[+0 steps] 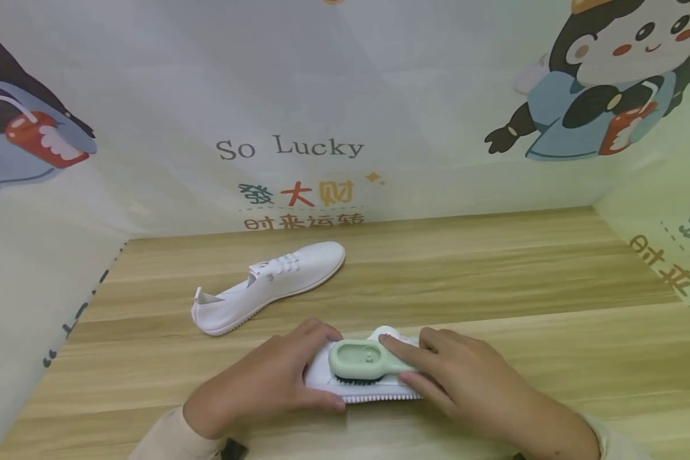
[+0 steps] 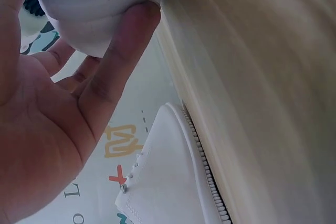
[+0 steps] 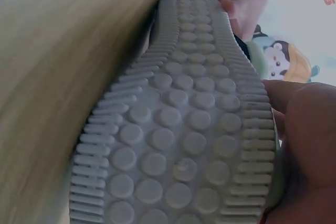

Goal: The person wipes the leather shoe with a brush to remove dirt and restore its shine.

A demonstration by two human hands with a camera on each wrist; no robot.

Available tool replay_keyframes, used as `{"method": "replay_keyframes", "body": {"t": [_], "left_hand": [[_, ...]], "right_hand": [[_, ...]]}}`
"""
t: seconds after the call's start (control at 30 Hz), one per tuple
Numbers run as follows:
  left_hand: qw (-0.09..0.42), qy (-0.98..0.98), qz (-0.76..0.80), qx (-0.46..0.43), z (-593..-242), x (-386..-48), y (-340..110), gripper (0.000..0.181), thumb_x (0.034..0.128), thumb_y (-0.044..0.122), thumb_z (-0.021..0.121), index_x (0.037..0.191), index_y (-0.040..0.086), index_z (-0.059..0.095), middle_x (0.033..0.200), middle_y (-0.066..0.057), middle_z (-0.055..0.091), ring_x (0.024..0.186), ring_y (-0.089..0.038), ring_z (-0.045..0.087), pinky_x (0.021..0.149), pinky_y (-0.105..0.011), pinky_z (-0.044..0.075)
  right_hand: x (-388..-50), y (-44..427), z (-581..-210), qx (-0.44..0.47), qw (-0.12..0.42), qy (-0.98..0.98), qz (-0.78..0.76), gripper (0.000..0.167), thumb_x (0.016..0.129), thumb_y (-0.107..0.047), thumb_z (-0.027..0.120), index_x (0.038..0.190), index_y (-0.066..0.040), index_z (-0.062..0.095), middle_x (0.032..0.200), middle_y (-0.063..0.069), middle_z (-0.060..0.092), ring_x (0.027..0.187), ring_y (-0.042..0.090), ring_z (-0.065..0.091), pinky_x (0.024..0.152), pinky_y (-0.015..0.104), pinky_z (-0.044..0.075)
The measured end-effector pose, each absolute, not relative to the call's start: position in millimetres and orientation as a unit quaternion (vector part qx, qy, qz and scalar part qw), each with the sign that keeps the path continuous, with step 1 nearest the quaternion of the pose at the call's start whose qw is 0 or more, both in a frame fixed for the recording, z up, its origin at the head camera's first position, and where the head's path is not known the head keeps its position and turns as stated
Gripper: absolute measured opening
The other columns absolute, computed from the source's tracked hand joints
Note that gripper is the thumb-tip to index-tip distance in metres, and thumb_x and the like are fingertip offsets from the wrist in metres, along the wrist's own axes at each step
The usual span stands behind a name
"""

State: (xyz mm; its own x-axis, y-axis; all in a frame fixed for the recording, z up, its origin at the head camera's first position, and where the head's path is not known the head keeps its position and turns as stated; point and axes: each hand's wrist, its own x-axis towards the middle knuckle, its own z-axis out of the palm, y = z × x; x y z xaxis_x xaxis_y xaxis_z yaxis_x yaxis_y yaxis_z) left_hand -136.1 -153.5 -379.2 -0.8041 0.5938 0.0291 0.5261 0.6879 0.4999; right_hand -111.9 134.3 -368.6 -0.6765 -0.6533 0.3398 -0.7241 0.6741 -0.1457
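A: I'm watching the feed from my station. What are you making out up front?

B: I'm seeing the left hand [image 1: 270, 375] gripping the narrower end of a white shoe [image 1: 368, 391], its thumb lying along the near side and its fingers bracing the far side. The right hand [image 1: 466, 370] is clasping a green brush [image 1: 356, 358] by the handle.

A: Where is that shoe lying?

B: I'm finding it about midway between the left and right edges of the tabletop [image 1: 494, 275], toward the near edge. It is tipping onto its side, its studded sole [image 3: 184, 114] facing the near edge.

A: How is the brush meeting it?

B: I'm seeing dark bristles [image 1: 358, 381] pointing down and resting against the shoe's side. The right hand is partly hiding the shoe's wider end in the head view.

A: I'm also picking out a second shoe [image 1: 290, 278].

B: Yes, I'm seeing that one sitting upright nearer the far left corner, apart from both hands, its heel pointing toward the left edge and its toe toward the far edge. Behind it, a printed cloth [image 1: 437, 166] is rising along the far edge, bearing "So Lucky" lettering [image 1: 290, 148] and a cartoon figure [image 1: 604, 102] on the right.
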Motion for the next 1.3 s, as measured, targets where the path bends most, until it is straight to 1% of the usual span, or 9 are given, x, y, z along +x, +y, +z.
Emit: {"method": "replay_keyframes", "body": {"t": [0.2, 0.3, 0.43, 0.57, 0.7, 0.8, 0.93, 1.07, 1.3], "left_hand": [[0.071, 0.911, 0.260, 0.313, -380.6, -138.0, -154.4, 0.069, 0.0677, 0.065, 0.071, 0.123, 0.029, 0.051, 0.118, 0.021, 0.048, 0.093, -0.002, 0.055, 0.079, -0.023, 0.046], [0.071, 0.909, 0.269, 0.310, -381.7, -139.3, -155.3, 0.068, 0.0676, 0.067, 0.070, 0.123, 0.032, 0.051, 0.117, 0.023, 0.048, 0.095, 0.000, 0.054, 0.082, -0.023, 0.046], [0.080, 0.909, 0.276, 0.303, -381.6, -141.3, -156.6, 0.066, 0.0677, 0.069, 0.068, 0.121, 0.035, 0.051, 0.115, 0.024, 0.048, 0.093, 0.000, 0.054, 0.081, -0.023, 0.045], [0.081, 0.909, 0.271, 0.306, -381.3, -142.8, -157.8, 0.067, 0.0689, 0.069, 0.067, 0.122, 0.031, 0.051, 0.115, 0.022, 0.049, 0.091, -0.001, 0.054, 0.080, -0.024, 0.046], [0.076, 0.909, 0.269, 0.309, -380.9, -144.9, -158.4, 0.067, 0.0699, 0.068, 0.067, 0.122, 0.029, 0.052, 0.114, 0.021, 0.050, 0.090, -0.001, 0.054, 0.080, -0.025, 0.046], [0.081, 0.909, 0.269, 0.307, -379.9, -146.1, -158.5, 0.066, 0.0702, 0.069, 0.066, 0.121, 0.030, 0.052, 0.113, 0.021, 0.050, 0.089, -0.001, 0.054, 0.080, -0.025, 0.045], [0.086, 0.910, 0.266, 0.305, -380.1, -146.7, -157.8, 0.066, 0.0706, 0.070, 0.065, 0.121, 0.030, 0.051, 0.114, 0.021, 0.050, 0.091, -0.001, 0.054, 0.081, -0.025, 0.046], [0.084, 0.910, 0.268, 0.305, -381.7, -147.6, -157.5, 0.065, 0.0705, 0.069, 0.066, 0.121, 0.030, 0.051, 0.114, 0.021, 0.050, 0.091, -0.001, 0.054, 0.082, -0.025, 0.046], [0.082, 0.909, 0.276, 0.302, -385.1, -145.6, -158.5, 0.063, 0.0697, 0.068, 0.067, 0.119, 0.032, 0.051, 0.111, 0.023, 0.049, 0.088, -0.001, 0.054, 0.079, -0.023, 0.045]], "right_hand": [[-111.3, 134.4, -369.3, 0.371, 0.121, -0.910, 0.139, 0.045, 0.095, -0.042, 0.053, 0.139, -0.031, 0.049, 0.080, -0.013, 0.041, 0.061, -0.001, 0.033, 0.055, 0.016, 0.034], [-112.1, 135.5, -367.0, 0.359, 0.116, -0.915, 0.145, 0.044, 0.095, -0.044, 0.053, 0.137, -0.033, 0.050, 0.078, -0.014, 0.042, 0.059, -0.001, 0.033, 0.054, 0.017, 0.034], [-114.9, 138.7, -361.2, 0.343, 0.113, -0.919, 0.159, 0.040, 0.093, -0.047, 0.054, 0.130, -0.032, 0.058, 0.073, -0.014, 0.043, 0.055, -0.002, 0.033, 0.050, 0.016, 0.033], [-118.2, 143.6, -354.5, 0.327, 0.106, -0.925, 0.164, 0.037, 0.092, -0.050, 0.054, 0.123, -0.031, 0.064, 0.069, -0.015, 0.047, 0.052, -0.003, 0.033, 0.048, 0.016, 0.033], [-122.0, 148.1, -349.3, 0.319, 0.100, -0.929, 0.159, 0.037, 0.091, -0.051, 0.055, 0.120, -0.031, 0.066, 0.065, -0.015, 0.045, 0.050, -0.002, 0.033, 0.045, 0.017, 0.032], [-124.5, 152.5, -347.2, 0.317, 0.105, -0.931, 0.148, 0.036, 0.091, -0.052, 0.055, 0.118, -0.031, 0.067, 0.076, -0.009, 0.061, 0.059, 0.002, 0.050, 0.052, 0.023, 0.044], [-126.9, 160.0, -344.4, 0.309, 0.105, -0.935, 0.136, 0.036, 0.090, -0.053, 0.055, 0.116, -0.032, 0.068, 0.090, -0.002, 0.068, 0.065, 0.004, 0.055, 0.055, 0.025, 0.046], [-129.1, 165.0, -341.8, 0.304, 0.093, -0.938, 0.138, 0.034, 0.089, -0.051, 0.059, 0.115, -0.031, 0.069, 0.075, -0.011, 0.058, 0.054, -0.001, 0.037, 0.047, 0.018, 0.032], [-129.7, 164.9, -345.6, 0.334, 0.107, -0.926, 0.137, 0.032, 0.086, -0.035, 0.063, 0.118, -0.029, 0.068, 0.063, -0.014, 0.042, 0.050, -0.002, 0.030, 0.042, 0.017, 0.028]]}}
